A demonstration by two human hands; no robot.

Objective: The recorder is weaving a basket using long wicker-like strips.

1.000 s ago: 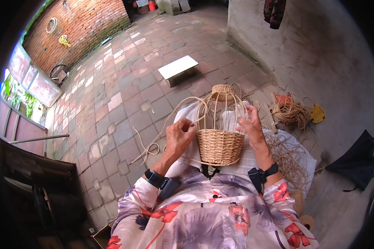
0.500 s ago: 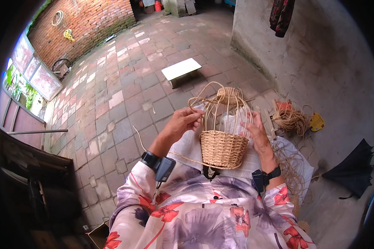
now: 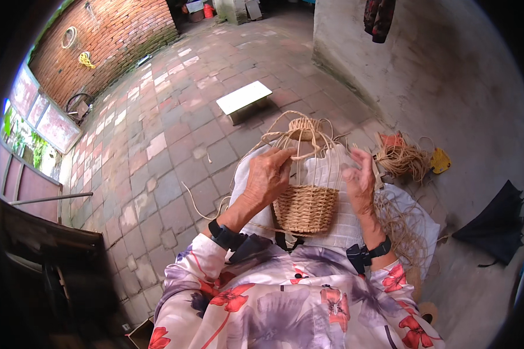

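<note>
Across our basket (image 3: 307,195), low between the fingers, its lower wall (image 3: 306,213) woven, upper stakes (image 3: 330,166) left unwoven, swings our left hand (image 3: 268,174), fingers bunched, pinch hidden; our right hand (image 3: 360,179) lifts away, fingers spread; a strand (image 3: 315,141) loops just beyond the left fingertips.

The left hand (image 3: 265,179) hides the basket's upper left weave and its own fingertips, so their hold is unclear. The right hand (image 3: 360,181) is slightly blurred; whether it touches the basket (image 3: 306,210) cannot be told. The top edge crops the hanging cloth (image 3: 379,22). The shirt (image 3: 268,296) hides most of the box (image 3: 138,335).
</note>
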